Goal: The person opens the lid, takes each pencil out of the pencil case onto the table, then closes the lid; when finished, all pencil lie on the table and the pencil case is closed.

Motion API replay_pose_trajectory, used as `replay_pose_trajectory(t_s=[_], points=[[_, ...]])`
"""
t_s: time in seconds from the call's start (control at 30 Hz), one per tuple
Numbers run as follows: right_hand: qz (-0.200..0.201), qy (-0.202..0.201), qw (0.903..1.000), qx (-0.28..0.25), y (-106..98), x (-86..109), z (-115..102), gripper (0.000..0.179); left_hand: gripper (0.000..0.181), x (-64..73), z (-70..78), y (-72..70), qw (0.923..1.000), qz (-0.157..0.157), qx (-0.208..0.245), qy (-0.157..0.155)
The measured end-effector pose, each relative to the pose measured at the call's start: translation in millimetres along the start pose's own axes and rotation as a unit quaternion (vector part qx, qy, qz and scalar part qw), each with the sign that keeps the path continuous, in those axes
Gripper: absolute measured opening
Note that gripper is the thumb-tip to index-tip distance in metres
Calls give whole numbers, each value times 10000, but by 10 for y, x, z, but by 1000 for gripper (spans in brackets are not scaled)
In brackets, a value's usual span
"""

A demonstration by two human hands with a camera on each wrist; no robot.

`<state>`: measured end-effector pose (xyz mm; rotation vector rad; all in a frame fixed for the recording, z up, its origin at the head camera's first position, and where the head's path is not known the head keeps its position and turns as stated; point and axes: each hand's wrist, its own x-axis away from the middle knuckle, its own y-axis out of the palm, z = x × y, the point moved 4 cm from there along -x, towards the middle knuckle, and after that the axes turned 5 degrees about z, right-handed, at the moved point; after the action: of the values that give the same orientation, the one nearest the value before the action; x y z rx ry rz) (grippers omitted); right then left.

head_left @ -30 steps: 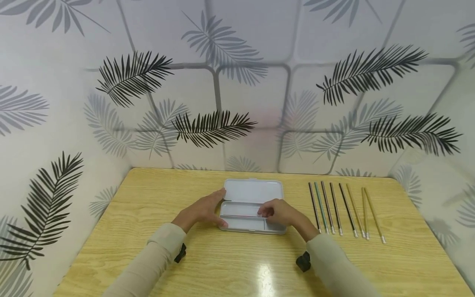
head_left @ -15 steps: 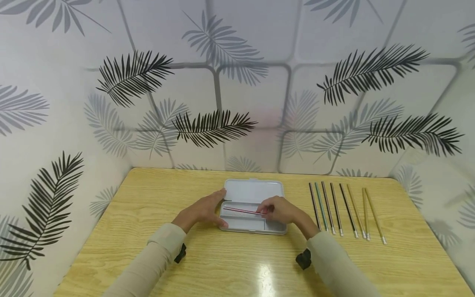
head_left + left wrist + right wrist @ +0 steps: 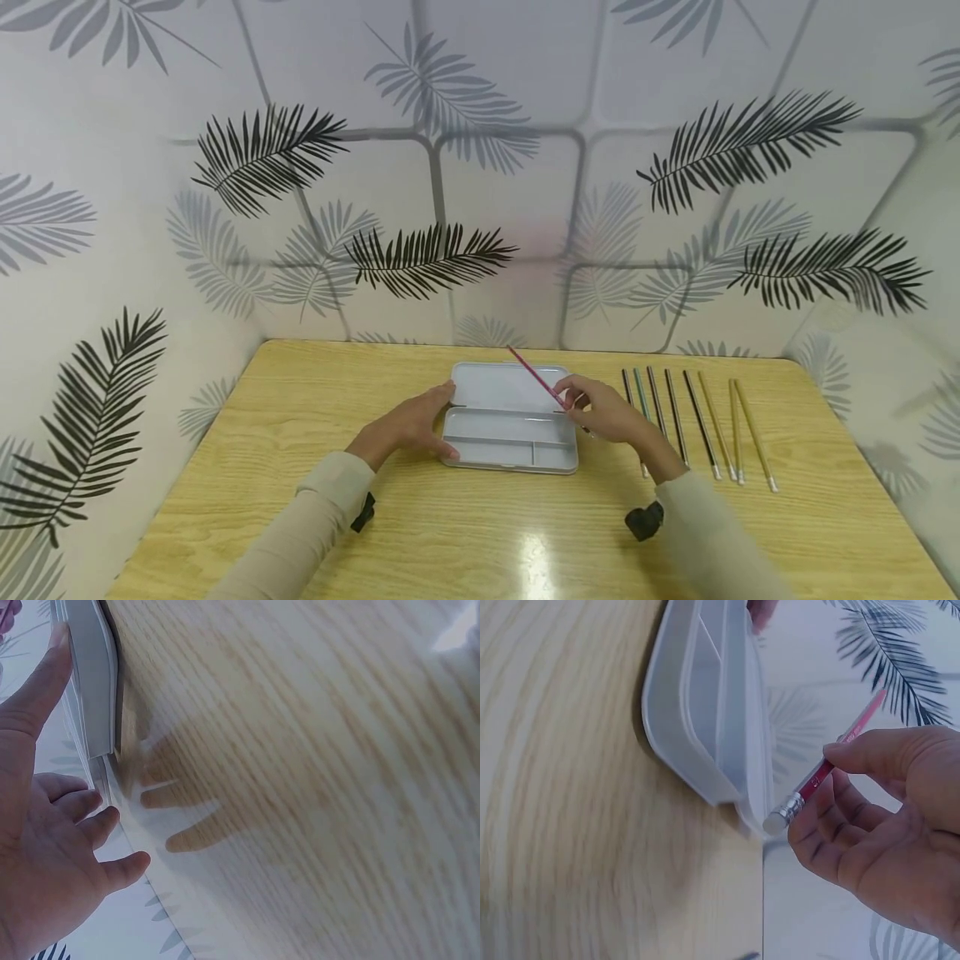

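A pink-red pencil (image 3: 534, 373) slants up above the back right of a white pencil case (image 3: 487, 452). My right hand (image 3: 606, 410) pinches it near its eraser end between thumb and fingers; in the right wrist view, the silver ferrule and pale eraser of the pencil (image 3: 821, 776) stick out below the thumb. The case lies with its lid (image 3: 491, 386) folded back, and its divided trays hold nothing. At its left end rests my left hand (image 3: 405, 423), thumb touching the front corner of the case (image 3: 94, 682), the other fingers spread loosely behind.
Several pencils (image 3: 701, 425), dark, teal and tan, lie in a spread row on the wooden table (image 3: 420, 525) to the right of the case. A leaf-patterned wall covering (image 3: 480, 200) rises behind the table's back edge.
My right hand has lifted the red pencil out of the case's back compartment and moved it up and to the right, tilting it upward. The left hand has stayed in place.
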<state>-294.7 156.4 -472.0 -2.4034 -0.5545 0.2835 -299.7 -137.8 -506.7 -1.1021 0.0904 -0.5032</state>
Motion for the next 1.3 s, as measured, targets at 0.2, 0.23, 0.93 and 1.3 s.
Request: replay_pose_trajectory(t_s=[0.2,0.23,0.93,1.3], points=[[236,215,9989,-329,-306,182,134,33,118,13,13,7,10000,-17,50,-18],[292,280,9986,-342,-363,219,151,34,117,14,17,7,10000,-25,53,-13],[1006,1863,9771,-196,-1359,1145,1057,53,119,-9,-8,15,10000,-35,36,0],[1000,2638,9589,304,-1544,1438,1467,51,118,-32,-21,-13,10000,-50,73,33]])
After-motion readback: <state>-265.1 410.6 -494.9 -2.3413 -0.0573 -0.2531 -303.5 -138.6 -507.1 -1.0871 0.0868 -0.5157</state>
